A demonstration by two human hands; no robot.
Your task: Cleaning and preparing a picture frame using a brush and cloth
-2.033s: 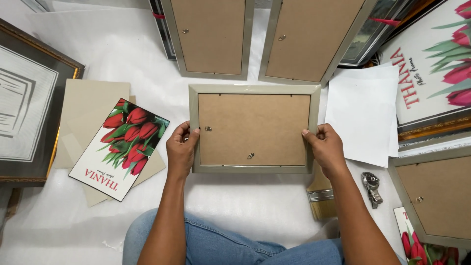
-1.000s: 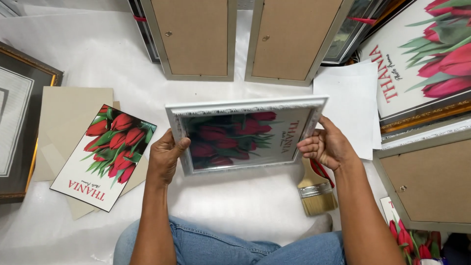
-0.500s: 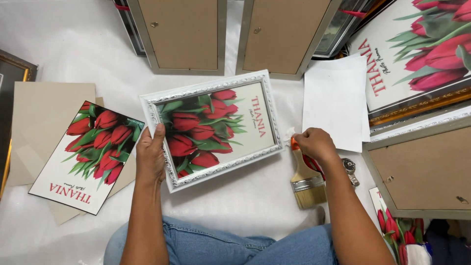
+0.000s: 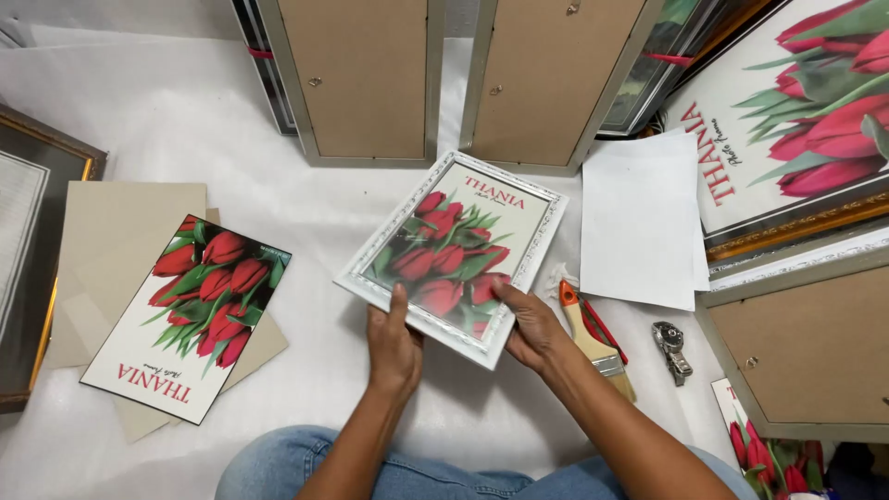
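I am now holding the white picture frame face up again with both hands, left hand and right hand gripping its near edge, the paintbrush lying just right of it, so the framed print seems ready for checking

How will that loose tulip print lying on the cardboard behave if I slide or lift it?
The tulip print looks thin and frameless, so it would probably flex if lifted by one edge. Its surface looks smooth, and it rests on beige cardboard sheets, so a push may send it skating. It lies flat, so catching an edge could be fiddly.
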